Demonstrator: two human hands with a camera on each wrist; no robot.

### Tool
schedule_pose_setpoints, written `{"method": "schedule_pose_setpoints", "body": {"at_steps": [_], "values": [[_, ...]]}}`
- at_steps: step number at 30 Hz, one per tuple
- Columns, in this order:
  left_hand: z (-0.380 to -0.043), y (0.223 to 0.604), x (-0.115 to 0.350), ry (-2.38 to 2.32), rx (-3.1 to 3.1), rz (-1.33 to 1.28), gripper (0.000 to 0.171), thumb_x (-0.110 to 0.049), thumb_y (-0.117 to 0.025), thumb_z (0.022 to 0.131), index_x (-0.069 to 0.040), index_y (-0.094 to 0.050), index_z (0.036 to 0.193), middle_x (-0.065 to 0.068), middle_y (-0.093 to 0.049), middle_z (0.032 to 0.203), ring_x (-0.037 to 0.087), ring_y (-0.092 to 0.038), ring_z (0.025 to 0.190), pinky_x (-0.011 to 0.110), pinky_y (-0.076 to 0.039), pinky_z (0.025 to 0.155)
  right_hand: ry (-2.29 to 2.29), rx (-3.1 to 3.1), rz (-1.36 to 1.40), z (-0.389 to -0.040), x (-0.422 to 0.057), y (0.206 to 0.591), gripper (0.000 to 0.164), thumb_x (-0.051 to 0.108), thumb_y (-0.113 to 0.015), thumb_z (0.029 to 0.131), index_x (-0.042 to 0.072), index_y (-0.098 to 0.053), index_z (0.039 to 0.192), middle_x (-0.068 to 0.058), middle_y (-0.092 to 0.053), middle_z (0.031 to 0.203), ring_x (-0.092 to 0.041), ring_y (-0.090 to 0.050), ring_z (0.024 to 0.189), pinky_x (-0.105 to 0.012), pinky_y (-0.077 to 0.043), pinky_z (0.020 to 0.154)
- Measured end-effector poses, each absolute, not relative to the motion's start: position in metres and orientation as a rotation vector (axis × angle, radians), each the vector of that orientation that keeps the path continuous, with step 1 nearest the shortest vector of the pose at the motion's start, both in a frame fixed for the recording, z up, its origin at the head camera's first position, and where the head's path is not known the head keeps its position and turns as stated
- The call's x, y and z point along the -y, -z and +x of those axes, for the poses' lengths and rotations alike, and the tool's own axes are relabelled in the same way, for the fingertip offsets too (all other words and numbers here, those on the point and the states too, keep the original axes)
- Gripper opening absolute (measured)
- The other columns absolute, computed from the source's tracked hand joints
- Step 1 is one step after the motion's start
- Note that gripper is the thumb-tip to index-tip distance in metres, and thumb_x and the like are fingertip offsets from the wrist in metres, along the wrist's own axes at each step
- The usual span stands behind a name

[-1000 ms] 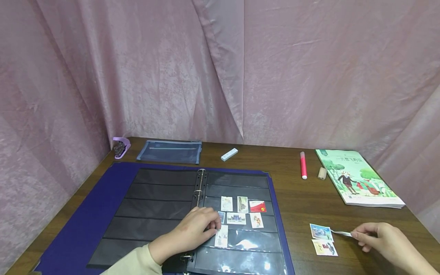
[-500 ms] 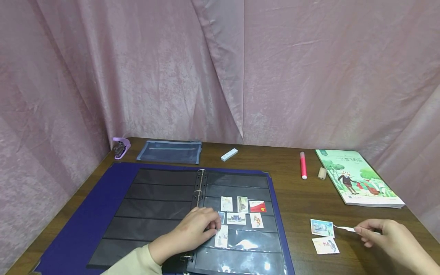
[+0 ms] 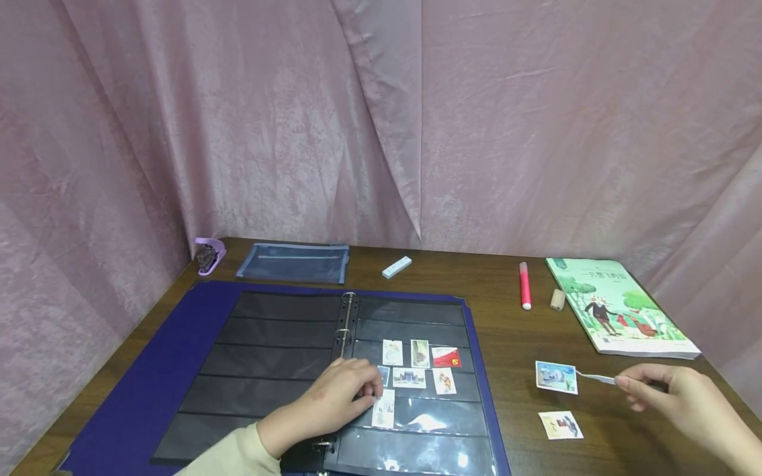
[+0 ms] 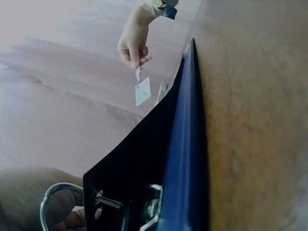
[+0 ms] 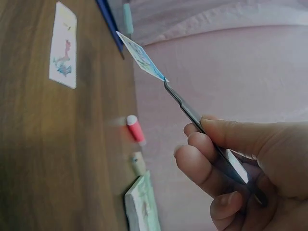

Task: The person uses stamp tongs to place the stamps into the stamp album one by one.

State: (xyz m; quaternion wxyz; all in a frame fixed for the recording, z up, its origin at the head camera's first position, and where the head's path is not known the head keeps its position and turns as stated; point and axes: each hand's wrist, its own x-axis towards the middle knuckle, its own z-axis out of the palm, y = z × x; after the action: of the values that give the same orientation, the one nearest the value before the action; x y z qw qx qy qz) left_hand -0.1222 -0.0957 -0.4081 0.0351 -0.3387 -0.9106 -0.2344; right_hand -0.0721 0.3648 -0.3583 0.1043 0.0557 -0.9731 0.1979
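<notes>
My right hand pinches a pair of metal tweezers between thumb and fingers. The tips of the tweezers grip one edge of a blue pictorial stamp; the right wrist view shows that stamp raised off the table. A second stamp, white with a red and dark picture, lies flat on the wood. My left hand rests on the open stamp album, beside the metal rings. Its fingertips lie near a white stamp and partly cover a small blue stamp.
Several other stamps, including a red one, sit in the album's right page. Behind the album are a purple tape dispenser, a blue mesh pouch and a white block. A pink marker, an eraser and a green book stand right.
The blue stamp in the tweezers has risen away from the table and moved off the second stamp. My right hand has shifted up and slightly right; my left hand has stayed put.
</notes>
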Motion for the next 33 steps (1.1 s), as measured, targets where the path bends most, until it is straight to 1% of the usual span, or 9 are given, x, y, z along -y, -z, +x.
{"method": "schedule_pose_setpoints", "body": {"at_steps": [3, 6, 8, 11, 14, 18, 24, 26, 33], "values": [[-0.122, 0.408, 0.096, 0.721, 2.799, -1.04, 0.017, -0.012, -0.067, 0.075, -0.024, -0.057, 0.077, -0.015, -0.049, 0.071, -0.002, -0.043, 0.07, 0.021, -0.034, 0.072, -0.599, 2.847, 0.179, -0.073, -0.359, 0.354, 0.007, 0.021, -0.061, 0.084, 0.024, -0.065, 0.079, 0.019, -0.055, 0.058, 0.003, -0.038, 0.049, -0.021, -0.024, 0.044], [-0.122, 0.408, 0.096, 0.723, 2.795, -1.039, 0.016, -0.012, -0.067, 0.075, -0.024, -0.057, 0.077, -0.015, -0.049, 0.071, -0.002, -0.043, 0.07, 0.021, -0.034, 0.072, -0.615, 2.847, 0.188, -0.074, -0.352, 0.35, 0.007, 0.021, -0.062, 0.084, 0.026, -0.065, 0.079, 0.018, -0.056, 0.057, 0.005, -0.042, 0.051, -0.02, -0.025, 0.047], [-0.122, 0.408, 0.095, 0.725, 2.794, -1.039, 0.017, -0.011, -0.067, 0.074, -0.024, -0.057, 0.077, -0.015, -0.049, 0.071, -0.002, -0.044, 0.07, 0.021, -0.034, 0.072, -0.631, 2.855, 0.195, -0.076, -0.347, 0.347, 0.007, 0.022, -0.062, 0.084, 0.026, -0.065, 0.079, 0.017, -0.056, 0.058, 0.004, -0.041, 0.051, -0.021, -0.025, 0.046], [-0.122, 0.408, 0.095, 0.727, 2.795, -1.041, 0.015, -0.012, -0.067, 0.074, -0.024, -0.057, 0.077, -0.015, -0.049, 0.07, -0.001, -0.044, 0.07, 0.021, -0.034, 0.071, -0.662, 2.849, 0.233, -0.079, -0.337, 0.344, 0.008, 0.022, -0.061, 0.084, 0.026, -0.066, 0.079, 0.016, -0.057, 0.059, 0.003, -0.045, 0.053, -0.021, -0.026, 0.047], [-0.123, 0.407, 0.096, 0.727, 2.797, -1.043, 0.014, -0.014, -0.067, 0.073, -0.023, -0.058, 0.077, -0.014, -0.049, 0.07, -0.002, -0.043, 0.069, 0.02, -0.034, 0.071, -0.693, 2.844, 0.27, -0.082, -0.325, 0.341, 0.009, 0.021, -0.061, 0.084, 0.027, -0.065, 0.079, 0.016, -0.058, 0.06, 0.003, -0.05, 0.055, -0.019, -0.03, 0.05], [-0.122, 0.407, 0.095, 0.723, 2.792, -1.043, 0.014, -0.015, -0.068, 0.073, -0.022, -0.057, 0.077, -0.014, -0.049, 0.069, -0.002, -0.042, 0.068, 0.02, -0.033, 0.07, -0.756, 2.856, 0.332, -0.089, -0.307, 0.341, 0.007, 0.022, -0.06, 0.085, 0.024, -0.066, 0.081, 0.015, -0.06, 0.061, 0.003, -0.054, 0.057, -0.017, -0.037, 0.055], [-0.123, 0.408, 0.096, 0.734, 2.799, -1.044, 0.015, -0.017, -0.069, 0.073, -0.024, -0.056, 0.076, -0.014, -0.048, 0.069, -0.002, -0.04, 0.067, 0.019, -0.032, 0.069, -0.836, 2.857, 0.415, -0.1, -0.278, 0.346, 0.008, 0.025, -0.061, 0.084, 0.023, -0.064, 0.077, 0.014, -0.056, 0.06, 0.002, -0.054, 0.056, -0.019, -0.038, 0.052], [-0.123, 0.408, 0.096, 0.736, 2.803, -1.047, 0.016, -0.016, -0.069, 0.072, -0.025, -0.056, 0.076, -0.014, -0.048, 0.069, -0.002, -0.041, 0.067, 0.019, -0.031, 0.068, -0.865, 2.86, 0.437, -0.103, -0.27, 0.347, 0.009, 0.026, -0.061, 0.084, 0.023, -0.064, 0.077, 0.012, -0.057, 0.06, 0.002, -0.054, 0.056, -0.019, -0.039, 0.052], [-0.121, 0.409, 0.095, 0.702, 2.785, -1.041, 0.02, -0.016, -0.071, 0.071, -0.027, -0.054, 0.073, -0.015, -0.046, 0.069, -0.002, -0.04, 0.068, 0.018, -0.03, 0.068, -0.94, 2.886, 0.524, -0.112, -0.248, 0.351, 0.016, 0.029, -0.059, 0.085, 0.015, -0.066, 0.08, 0.008, -0.059, 0.061, 0.002, -0.054, 0.055, -0.019, -0.041, 0.052]]}}
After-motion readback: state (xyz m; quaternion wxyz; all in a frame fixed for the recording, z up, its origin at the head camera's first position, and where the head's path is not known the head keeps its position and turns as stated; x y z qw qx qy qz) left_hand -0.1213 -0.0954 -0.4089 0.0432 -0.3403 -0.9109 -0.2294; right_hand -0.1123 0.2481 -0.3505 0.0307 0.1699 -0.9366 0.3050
